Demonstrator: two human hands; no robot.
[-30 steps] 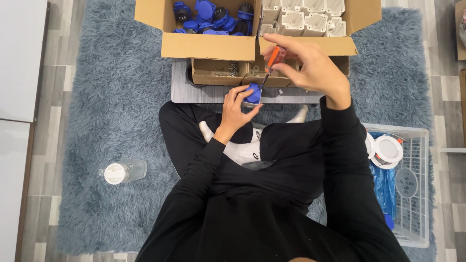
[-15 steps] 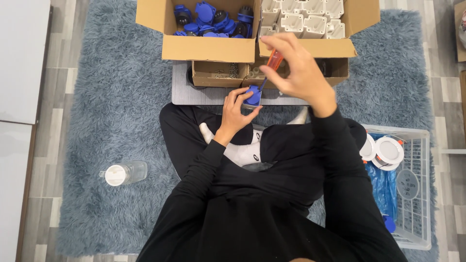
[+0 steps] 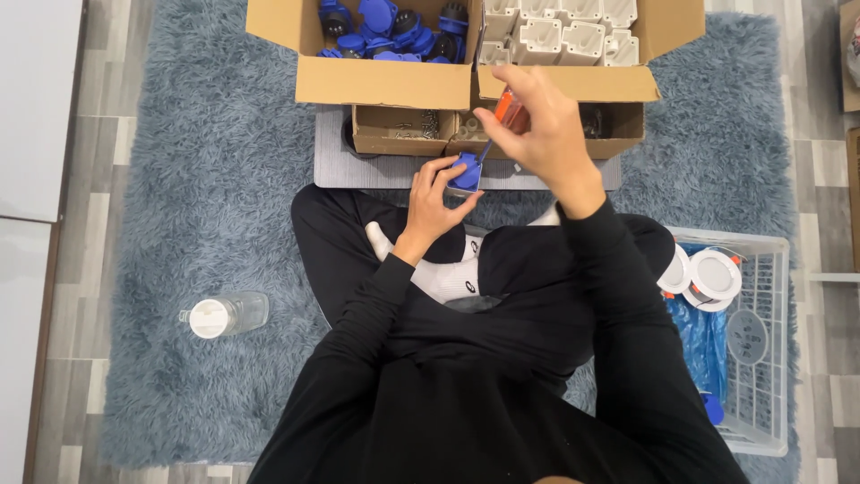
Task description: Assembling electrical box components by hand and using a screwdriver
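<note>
My left hand (image 3: 434, 201) grips a small blue plastic part (image 3: 467, 172) just above my crossed legs. My right hand (image 3: 541, 133) holds a screwdriver with an orange handle (image 3: 507, 111); its shaft slants down and its tip meets the blue part. Both hands sit in front of a grey board (image 3: 394, 168) that carries small cardboard trays.
A big open cardboard box (image 3: 385, 82) at the top holds several blue parts (image 3: 381, 27) on the left and white parts (image 3: 555, 31) on the right. A lying clear bottle (image 3: 224, 315) rests on the grey-blue rug (image 3: 206, 179). A white wire basket (image 3: 757, 358) with round white pieces stands at right.
My right hand has risen slightly and turned with the screwdriver. The left hand and blue part stay almost where they were.
</note>
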